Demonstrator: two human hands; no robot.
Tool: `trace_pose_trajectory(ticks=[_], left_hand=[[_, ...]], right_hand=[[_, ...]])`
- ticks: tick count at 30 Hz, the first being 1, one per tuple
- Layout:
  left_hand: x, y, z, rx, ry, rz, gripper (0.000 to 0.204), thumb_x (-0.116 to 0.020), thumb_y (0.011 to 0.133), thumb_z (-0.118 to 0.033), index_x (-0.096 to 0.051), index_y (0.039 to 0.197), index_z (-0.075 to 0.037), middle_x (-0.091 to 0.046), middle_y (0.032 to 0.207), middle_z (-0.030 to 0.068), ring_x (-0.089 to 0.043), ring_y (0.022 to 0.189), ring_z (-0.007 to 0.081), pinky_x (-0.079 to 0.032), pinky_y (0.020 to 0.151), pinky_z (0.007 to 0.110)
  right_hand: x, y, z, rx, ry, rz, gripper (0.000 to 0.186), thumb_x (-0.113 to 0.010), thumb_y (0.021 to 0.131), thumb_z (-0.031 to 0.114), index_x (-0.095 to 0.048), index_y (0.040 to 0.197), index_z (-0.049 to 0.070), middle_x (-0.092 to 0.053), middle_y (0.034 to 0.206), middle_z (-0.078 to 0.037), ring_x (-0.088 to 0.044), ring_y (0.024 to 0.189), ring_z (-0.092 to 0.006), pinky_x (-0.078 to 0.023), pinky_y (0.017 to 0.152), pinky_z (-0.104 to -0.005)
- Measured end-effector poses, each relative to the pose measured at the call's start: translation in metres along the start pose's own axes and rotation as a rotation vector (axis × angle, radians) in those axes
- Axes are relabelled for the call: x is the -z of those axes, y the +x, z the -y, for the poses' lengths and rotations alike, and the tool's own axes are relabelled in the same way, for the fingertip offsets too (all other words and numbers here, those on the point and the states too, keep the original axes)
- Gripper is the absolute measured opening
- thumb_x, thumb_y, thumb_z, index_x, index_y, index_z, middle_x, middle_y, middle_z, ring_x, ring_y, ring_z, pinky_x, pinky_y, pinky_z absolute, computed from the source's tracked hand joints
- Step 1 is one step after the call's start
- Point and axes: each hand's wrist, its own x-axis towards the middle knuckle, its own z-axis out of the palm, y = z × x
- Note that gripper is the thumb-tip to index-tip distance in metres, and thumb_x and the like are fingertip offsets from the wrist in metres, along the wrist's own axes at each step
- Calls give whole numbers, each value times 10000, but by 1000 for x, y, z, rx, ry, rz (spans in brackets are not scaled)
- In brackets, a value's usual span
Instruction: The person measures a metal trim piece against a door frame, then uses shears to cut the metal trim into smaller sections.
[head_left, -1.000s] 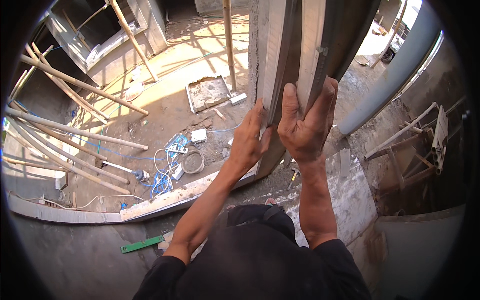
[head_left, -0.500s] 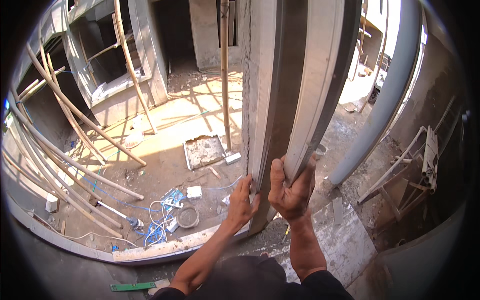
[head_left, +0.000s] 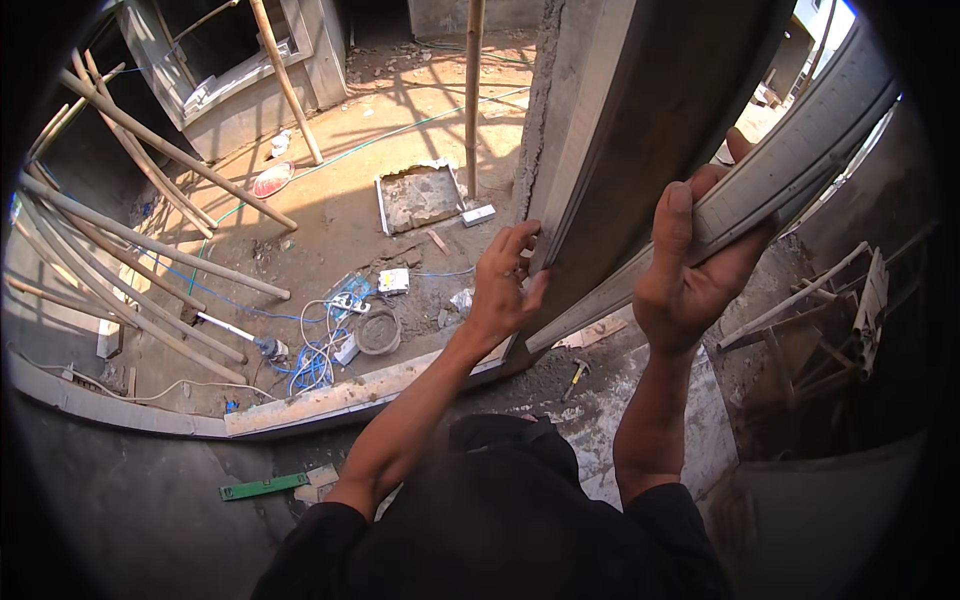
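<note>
My right hand (head_left: 690,255) is wrapped round a long pale bar (head_left: 800,150), grooved along its length, which looks like metal. The bar leans out to the upper right, and its lower part runs down toward the foot of a grey column (head_left: 660,110). Loosely bent and spread, the fingers of my left hand (head_left: 503,285) rest at a pale upright strip (head_left: 585,140) on the column's left edge. Whether those fingertips press on the strip or only hover by it is hard to make out.
A low sill (head_left: 350,392) curves in front of me. Beyond it lie a round mortar bucket (head_left: 377,331), tangled cables (head_left: 312,365) and leaning bamboo poles (head_left: 180,245). A green spirit level (head_left: 264,487) lies near left; a hammer (head_left: 575,380) lies below the column. Wooden framing (head_left: 800,330) stands right.
My right hand has swung the bar away from the column, to the right and upward. My left hand has risen slightly, its fingers loosening at the strip. The view has tipped downward.
</note>
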Motion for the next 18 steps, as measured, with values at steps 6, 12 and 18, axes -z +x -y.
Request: trace_pose_trajectory(ticks=[6, 12, 18], left_hand=[[-3, -1, -1, 20, -64, 1, 622, -759, 756, 78, -518, 1310, -70, -573, 1059, 95, -657, 804, 132, -598, 661, 266], [-8, -8, 15, -10, 42, -5, 564, -787, 741, 11, -563, 1253, -64, -588, 1039, 86, -648, 751, 141, -581, 605, 266], [-32, -15, 49, 114, -77, 84, 584, -747, 858, -233, -542, 1389, -104, -661, 1177, 177, -701, 869, 253, -567, 738, 374]], right_hand=[[-1, -1, -2, 17, 9, 14, 510, -549, 995, 35, -348, 1457, -43, -485, 999, -14, -459, 742, -35, -414, 639, -171], [9, 10, 4, 36, -357, 61, 449, -587, 1001, 163, -431, 1356, -63, -515, 961, -43, -514, 783, -112, -476, 741, -274], [0, 85, 42, 355, -384, -119, 632, -592, 996, 198, -342, 1470, -136, -583, 1257, -326, -647, 1088, -445, -529, 920, -444]])
